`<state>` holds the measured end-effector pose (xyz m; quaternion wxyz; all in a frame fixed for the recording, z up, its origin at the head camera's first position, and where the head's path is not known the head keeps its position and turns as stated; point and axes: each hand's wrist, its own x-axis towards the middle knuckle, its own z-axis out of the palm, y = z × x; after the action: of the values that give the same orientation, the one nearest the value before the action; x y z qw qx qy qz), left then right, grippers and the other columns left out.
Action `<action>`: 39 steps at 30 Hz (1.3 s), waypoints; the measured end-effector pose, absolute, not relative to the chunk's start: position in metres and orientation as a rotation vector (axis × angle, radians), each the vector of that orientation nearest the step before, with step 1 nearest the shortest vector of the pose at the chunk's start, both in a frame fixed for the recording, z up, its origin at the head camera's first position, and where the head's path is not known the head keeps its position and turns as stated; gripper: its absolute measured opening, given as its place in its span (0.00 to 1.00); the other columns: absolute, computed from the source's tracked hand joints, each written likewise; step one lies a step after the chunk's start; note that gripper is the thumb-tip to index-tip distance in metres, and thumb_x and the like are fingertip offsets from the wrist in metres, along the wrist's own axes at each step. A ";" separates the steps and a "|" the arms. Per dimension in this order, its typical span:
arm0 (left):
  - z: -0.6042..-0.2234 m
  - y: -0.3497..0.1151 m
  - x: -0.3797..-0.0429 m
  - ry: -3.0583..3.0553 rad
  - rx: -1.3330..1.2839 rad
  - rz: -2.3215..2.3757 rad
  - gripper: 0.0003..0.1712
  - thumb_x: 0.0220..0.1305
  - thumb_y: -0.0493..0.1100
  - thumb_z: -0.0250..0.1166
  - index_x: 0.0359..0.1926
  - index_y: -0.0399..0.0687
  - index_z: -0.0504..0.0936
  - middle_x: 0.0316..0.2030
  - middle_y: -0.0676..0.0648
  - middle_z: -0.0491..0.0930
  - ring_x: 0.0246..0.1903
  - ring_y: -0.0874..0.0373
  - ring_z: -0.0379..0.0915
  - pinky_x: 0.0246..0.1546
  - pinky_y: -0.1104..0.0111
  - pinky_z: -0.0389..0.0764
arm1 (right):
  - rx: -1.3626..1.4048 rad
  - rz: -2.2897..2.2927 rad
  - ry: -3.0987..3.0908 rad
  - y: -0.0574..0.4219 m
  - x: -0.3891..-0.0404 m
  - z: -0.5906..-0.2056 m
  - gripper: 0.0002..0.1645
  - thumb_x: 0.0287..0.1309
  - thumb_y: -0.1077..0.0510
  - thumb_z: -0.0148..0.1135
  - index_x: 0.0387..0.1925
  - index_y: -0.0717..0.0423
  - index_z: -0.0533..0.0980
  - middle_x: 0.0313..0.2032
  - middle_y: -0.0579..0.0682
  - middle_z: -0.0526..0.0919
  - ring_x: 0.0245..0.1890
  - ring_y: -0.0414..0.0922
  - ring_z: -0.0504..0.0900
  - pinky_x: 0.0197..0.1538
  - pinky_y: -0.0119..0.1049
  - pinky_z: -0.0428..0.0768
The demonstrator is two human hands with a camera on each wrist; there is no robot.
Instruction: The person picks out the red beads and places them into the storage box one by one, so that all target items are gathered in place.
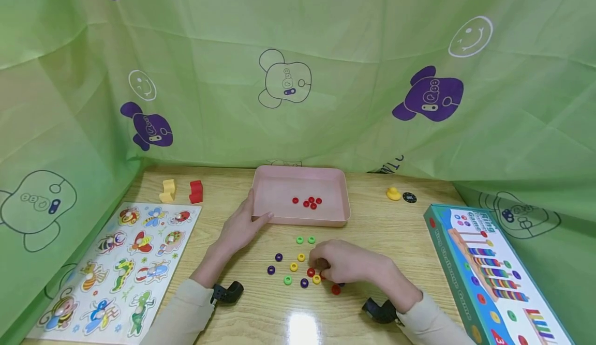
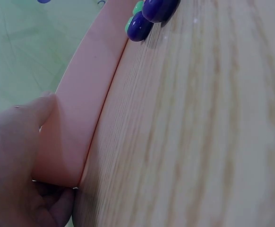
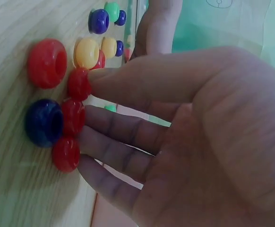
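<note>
My left hand [image 1: 239, 228] grips the front left corner of a pink tray [image 1: 300, 221]; in the left wrist view its thumb lies on the tray wall [image 2: 88, 90] and other fingers curl at the corner. Several small red rings lie inside the tray. In front of it, my right hand [image 1: 346, 262] reaches down over scattered rings. The right wrist view shows its thumb touching a red ring [image 3: 79, 83], with long, spread fingers at two more red rings [image 3: 73, 117]. A dark blue ring [image 3: 44, 123] and a larger-looking red ring [image 3: 47, 64] sit beside them.
Yellow rings [image 1: 301, 257], green rings [image 1: 287, 280] and purple rings [image 1: 271, 270] lie around the right hand. An insect puzzle board [image 1: 116, 267] is at left, a game box [image 1: 503, 283] at right. Red block [image 1: 196, 192], yellow block [image 1: 167, 191] and yellow duck [image 1: 393, 194] stand farther back.
</note>
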<state>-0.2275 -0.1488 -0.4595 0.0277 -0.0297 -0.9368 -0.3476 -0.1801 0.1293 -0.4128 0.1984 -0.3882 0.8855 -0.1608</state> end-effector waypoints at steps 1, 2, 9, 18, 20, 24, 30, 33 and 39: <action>-0.460 -0.149 -0.227 -2.891 -0.092 -1.075 0.54 0.59 0.69 0.52 0.73 0.48 0.36 0.72 0.44 0.47 0.70 0.45 0.49 0.64 0.46 0.61 | -1.074 -0.456 2.467 0.130 -0.180 -0.412 0.13 0.50 0.64 0.61 0.33 0.40 0.76 0.26 0.38 0.73 0.27 0.33 0.69 0.29 0.26 0.69; -0.459 -0.149 -0.227 -2.891 -0.097 -1.074 0.54 0.59 0.69 0.52 0.73 0.48 0.36 0.72 0.44 0.47 0.70 0.45 0.49 0.64 0.46 0.61 | -1.063 -0.459 2.459 0.131 -0.181 -0.412 0.15 0.49 0.65 0.61 0.33 0.40 0.76 0.26 0.39 0.73 0.27 0.33 0.69 0.29 0.26 0.70; -0.460 -0.149 -0.227 -2.894 -0.085 -1.079 0.54 0.59 0.69 0.52 0.73 0.49 0.36 0.73 0.45 0.46 0.70 0.46 0.48 0.64 0.46 0.60 | -1.015 -0.461 2.453 0.134 -0.181 -0.410 0.19 0.43 0.71 0.60 0.32 0.43 0.75 0.28 0.40 0.75 0.27 0.34 0.69 0.30 0.26 0.71; -0.461 -0.148 -0.228 -2.895 -0.080 -1.074 0.53 0.59 0.70 0.51 0.73 0.51 0.36 0.73 0.46 0.46 0.70 0.47 0.48 0.65 0.47 0.60 | -0.988 -0.463 2.492 0.134 -0.181 -0.411 0.18 0.43 0.72 0.60 0.29 0.44 0.74 0.29 0.41 0.75 0.28 0.34 0.69 0.30 0.26 0.71; -0.462 -0.149 -0.228 -2.895 -0.079 -1.070 0.54 0.59 0.70 0.51 0.73 0.49 0.37 0.73 0.45 0.46 0.70 0.47 0.48 0.65 0.47 0.60 | -0.992 -0.444 2.518 0.133 -0.183 -0.413 0.18 0.42 0.71 0.60 0.28 0.43 0.74 0.29 0.40 0.74 0.28 0.34 0.69 0.29 0.26 0.71; -0.462 -0.149 -0.228 -2.893 -0.080 -1.067 0.53 0.59 0.69 0.51 0.73 0.49 0.37 0.73 0.45 0.46 0.70 0.46 0.48 0.64 0.47 0.60 | -1.015 -0.410 2.571 0.133 -0.186 -0.417 0.17 0.43 0.69 0.62 0.27 0.41 0.74 0.28 0.39 0.72 0.27 0.35 0.68 0.28 0.26 0.68; -0.463 -0.148 -0.228 -2.896 -0.079 -1.064 0.53 0.60 0.69 0.51 0.73 0.52 0.34 0.73 0.45 0.46 0.70 0.47 0.48 0.65 0.47 0.60 | -1.048 -0.400 2.634 0.130 -0.192 -0.422 0.14 0.44 0.66 0.62 0.23 0.42 0.72 0.25 0.40 0.69 0.25 0.36 0.66 0.25 0.26 0.65; -0.462 -0.148 -0.228 -2.892 -0.080 -1.055 0.53 0.59 0.70 0.51 0.73 0.51 0.35 0.73 0.44 0.46 0.70 0.46 0.48 0.64 0.47 0.61 | -1.063 -0.413 2.648 0.125 -0.194 -0.421 0.12 0.45 0.66 0.61 0.22 0.43 0.72 0.24 0.40 0.68 0.24 0.36 0.65 0.23 0.26 0.65; -0.460 -0.149 -0.227 -2.890 -0.091 -1.042 0.54 0.60 0.70 0.50 0.73 0.47 0.37 0.72 0.43 0.47 0.70 0.45 0.49 0.64 0.46 0.61 | -1.105 -0.450 2.663 0.113 -0.199 -0.413 0.09 0.50 0.62 0.62 0.27 0.43 0.75 0.28 0.39 0.71 0.27 0.36 0.69 0.27 0.25 0.69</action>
<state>-0.2273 -0.1491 -0.4604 0.0338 -0.0295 -0.9397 -0.3389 -0.1993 0.1127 -0.4129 0.1115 -0.3763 0.9069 -0.1534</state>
